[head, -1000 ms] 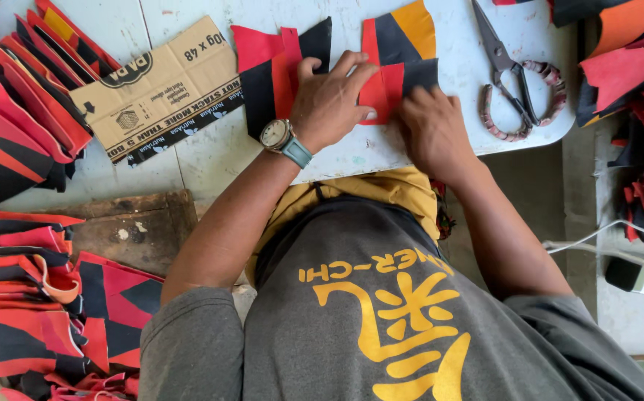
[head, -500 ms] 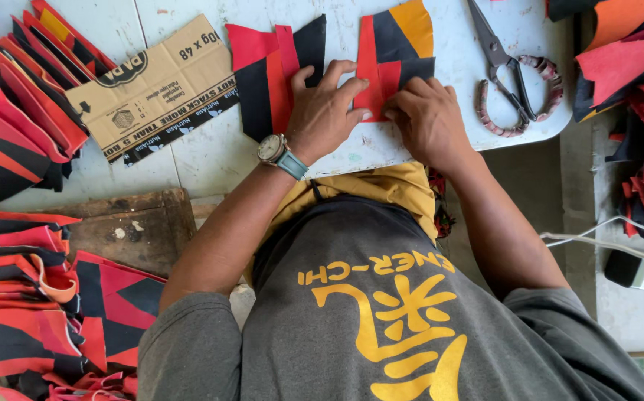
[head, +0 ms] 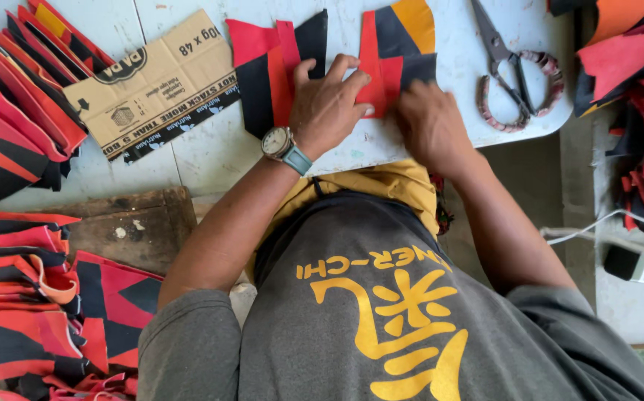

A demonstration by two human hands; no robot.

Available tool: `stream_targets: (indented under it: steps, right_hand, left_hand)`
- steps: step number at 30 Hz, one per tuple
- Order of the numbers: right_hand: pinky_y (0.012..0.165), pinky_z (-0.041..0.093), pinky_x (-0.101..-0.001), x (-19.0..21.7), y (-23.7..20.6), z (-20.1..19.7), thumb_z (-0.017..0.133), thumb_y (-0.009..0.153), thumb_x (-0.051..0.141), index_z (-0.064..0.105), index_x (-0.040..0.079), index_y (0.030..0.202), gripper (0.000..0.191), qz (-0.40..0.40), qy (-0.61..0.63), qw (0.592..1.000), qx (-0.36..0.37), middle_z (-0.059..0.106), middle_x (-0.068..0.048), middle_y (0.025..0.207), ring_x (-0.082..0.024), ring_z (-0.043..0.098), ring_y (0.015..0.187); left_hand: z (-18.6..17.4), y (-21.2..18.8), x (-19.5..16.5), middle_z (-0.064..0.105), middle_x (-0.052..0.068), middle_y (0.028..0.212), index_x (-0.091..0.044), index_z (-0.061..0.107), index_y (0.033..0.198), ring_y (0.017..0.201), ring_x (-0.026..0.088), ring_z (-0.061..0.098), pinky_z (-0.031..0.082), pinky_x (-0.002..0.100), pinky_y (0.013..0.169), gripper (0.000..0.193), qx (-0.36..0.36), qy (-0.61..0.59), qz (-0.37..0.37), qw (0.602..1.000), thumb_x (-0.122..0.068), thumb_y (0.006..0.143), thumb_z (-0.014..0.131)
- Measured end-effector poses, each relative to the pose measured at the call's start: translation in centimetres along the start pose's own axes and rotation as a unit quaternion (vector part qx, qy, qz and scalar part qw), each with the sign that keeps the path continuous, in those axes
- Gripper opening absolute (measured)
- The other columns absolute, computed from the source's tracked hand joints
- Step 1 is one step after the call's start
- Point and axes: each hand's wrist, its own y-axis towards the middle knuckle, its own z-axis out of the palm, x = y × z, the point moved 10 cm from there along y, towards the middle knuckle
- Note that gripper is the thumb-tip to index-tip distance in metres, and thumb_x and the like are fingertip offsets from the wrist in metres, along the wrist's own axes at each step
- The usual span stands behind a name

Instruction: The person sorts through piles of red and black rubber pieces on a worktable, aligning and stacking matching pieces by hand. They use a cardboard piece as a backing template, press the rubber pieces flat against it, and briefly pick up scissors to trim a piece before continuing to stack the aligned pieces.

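Flat on the white surface [head: 426,141], the red, black and orange cloth piece [head: 392,52] lies far of the person, its near edge pinned under both hands, apparently to hold it while it is smoothed. The left hand [head: 329,104] rests spread, fingers reaching onto the red panel; the right hand [head: 429,122] presses down with fingers tucked. A second cloth piece [head: 277,63] lies just left. Scissors [head: 507,63] sit right, near the surface's edge; cardboard [head: 155,85] and stacked cloth [head: 10,111] crowd the left.

Red and black fabric panel [head: 281,63]. Red, black and orange fabric piece [head: 396,44]. Brown cardboard [head: 155,85], pale table [head: 411,141].
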Motion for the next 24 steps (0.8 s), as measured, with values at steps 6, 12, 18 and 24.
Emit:
stream_targets:
  steps: [6,12,18,24]
  right_hand:
    - [0.088,0.052,-0.0414,-1.0,-3.6,-2.0,0.077,0.091,0.008,0.066,0.008,0.128,0.038,0.072,0.150,0.983,-0.084,0.061,-0.014,0.113,-0.034,0.063,0.099]
    - [0.084,0.049,-0.0461,0.3,-0.2,-2.0,0.085,0.083,0.019,0.058,0.003,0.151,0.075,0.071,0.018,0.995,-0.064,0.060,-0.018,0.111,-0.037,0.062,0.096]
    - [0.081,0.049,-0.0451,1.8,-1.5,-2.3,0.083,0.084,0.020,0.072,0.013,0.112,0.030,-0.009,0.018,0.999,-0.029,0.062,-0.013,0.100,-0.033,0.063,0.094]
    - [0.078,0.054,-0.0431,-2.1,2.9,-2.6,0.070,0.103,0.009,0.072,0.009,0.111,0.009,0.022,0.124,0.986,-0.106,0.062,-0.014,0.108,-0.034,0.065,0.091]
  left_hand:
    - [1.7,-1.4,-1.3,0.054,0.014,0.142,-0.015,0.071,0.130,0.070,0.017,0.065,0.030,0.062,0.104,0.037,-0.014,0.038,0.059,0.997,-0.018,0.093,0.073]
    - [3.6,-2.5,-0.1,0.061,0.007,0.140,-0.008,0.069,0.117,0.119,0.029,0.065,0.050,0.042,0.106,0.016,0.053,-0.155,0.009,0.986,-0.015,0.102,0.072]
    - [0.4,-1.1,-0.3,0.061,0.011,0.132,-0.008,0.075,0.107,0.109,0.029,0.064,0.046,0.046,0.096,0.031,0.001,-0.038,0.020,0.999,-0.024,0.083,0.085]
    - [0.0,2.3,1.6,0.059,0.007,0.137,-0.007,0.070,0.126,0.109,0.024,0.064,0.037,0.049,0.103,0.053,0.036,-0.038,-0.001,0.999,-0.029,0.080,0.085]
